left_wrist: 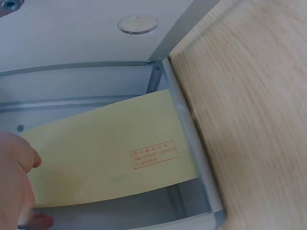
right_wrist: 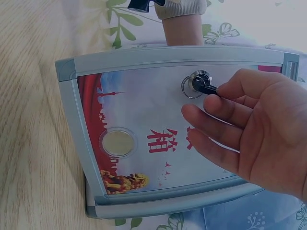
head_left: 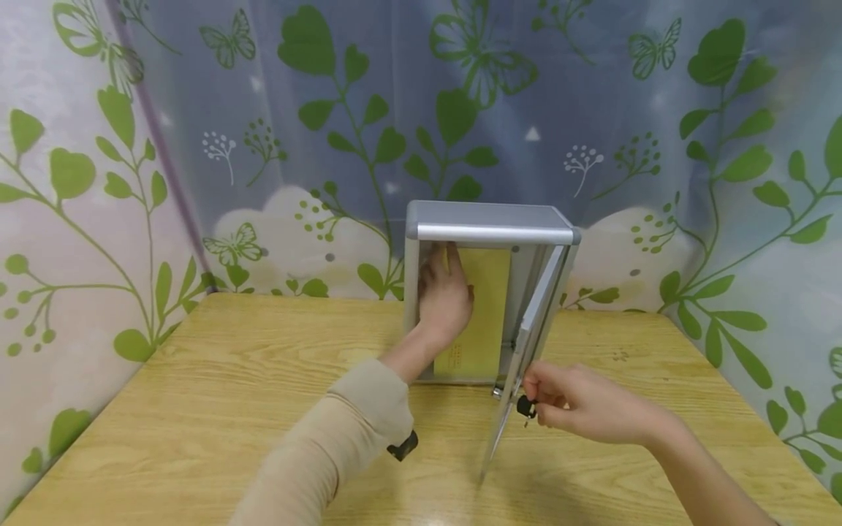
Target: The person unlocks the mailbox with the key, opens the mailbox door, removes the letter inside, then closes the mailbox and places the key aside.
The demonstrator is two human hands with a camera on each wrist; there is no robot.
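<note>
A silver metal box [head_left: 490,216] stands on the table with its hinged front door [head_left: 526,329] swung open to the right. My left hand [head_left: 447,292] reaches inside, at the upper left part of a yellow envelope [head_left: 483,314]. In the left wrist view, fingers lie at the envelope's side edge, one over its face. The envelope carries a small red printed block and stands against the box's back, its lower end at the bottom wall. My right hand [head_left: 572,402] pinches a black-headed key [right_wrist: 207,89] in the door's lock [right_wrist: 204,75], with a key ring [right_wrist: 191,91] hanging there.
The wooden table [head_left: 263,380] runs under the box. Behind and at both sides hangs a patterned curtain [head_left: 368,109] with green leaves. The door's outer face bears red characters [right_wrist: 162,141] and a round window [right_wrist: 118,143]. A black wrist device [head_left: 403,446] sits under the left sleeve.
</note>
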